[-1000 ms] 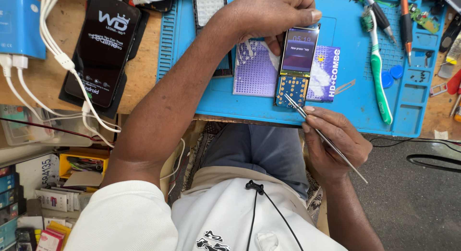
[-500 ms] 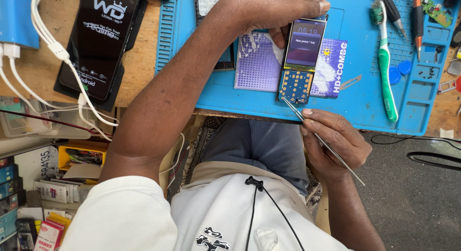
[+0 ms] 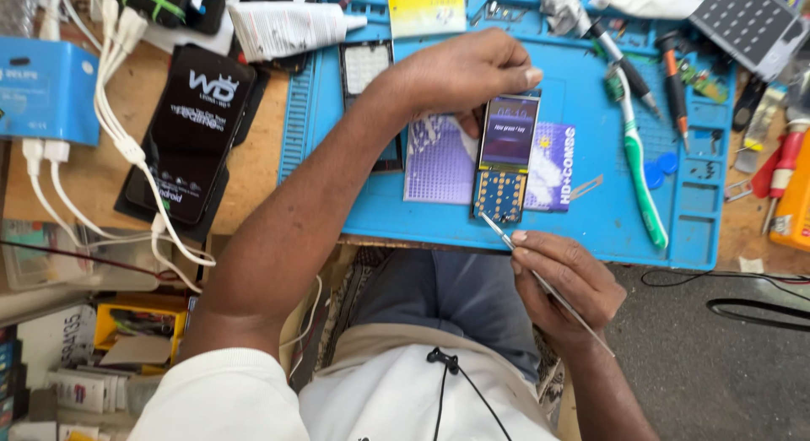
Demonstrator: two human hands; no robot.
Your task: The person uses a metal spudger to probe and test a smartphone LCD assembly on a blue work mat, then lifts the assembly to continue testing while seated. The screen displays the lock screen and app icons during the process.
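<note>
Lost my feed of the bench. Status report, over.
Left hand steadies the phone board, screen lit. Right hand holds tweezers, tip at the keypad end. Nothing blocking on the blue mat.

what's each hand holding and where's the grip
Right hand pinches tweezers near the middle, tips at the phone board. Left hand holds that board's top end.

Phone repair workshop; blue repair mat (image 3: 591, 213), screwdrivers (image 3: 675, 86), chargers (image 3: 42, 91) crowd the bench.
</note>
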